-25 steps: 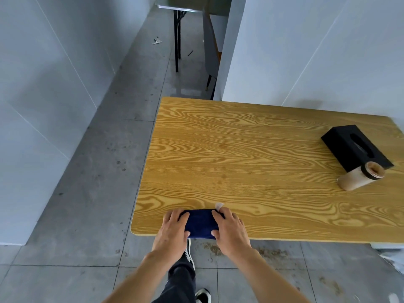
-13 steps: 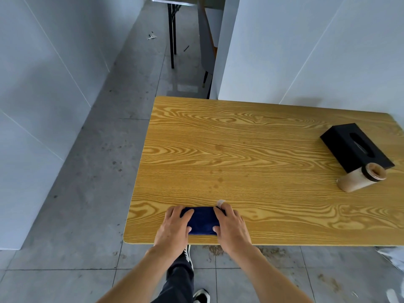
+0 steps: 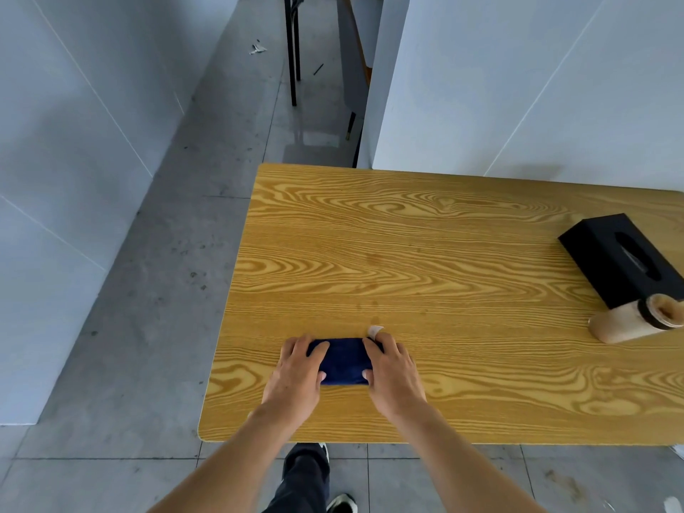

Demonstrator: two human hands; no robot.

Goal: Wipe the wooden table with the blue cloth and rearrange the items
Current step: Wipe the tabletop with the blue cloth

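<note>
Here the blue cloth (image 3: 343,361), folded into a small dark pad, lies flat on the wooden worktop (image 3: 425,261) near its front edge, toward the left corner. Both hands press down on it: the left hand (image 3: 298,375) covers its left end and the right hand (image 3: 394,375) its right end, fingers fairly straight and laid over the fabric, thumbs pointing inward across the near edge. A small white tag (image 3: 374,330) sticks out just past the right fingertips. Well apart, at the worktop's right side, a black tissue box (image 3: 625,261) sits at an angle, and a tan cup (image 3: 636,323) with a dark band lies on its side touching the box's near corner. Below the front edge are grey floor tiles (image 3: 111,364), a dark trouser leg and a shoe (image 3: 342,503).
</note>
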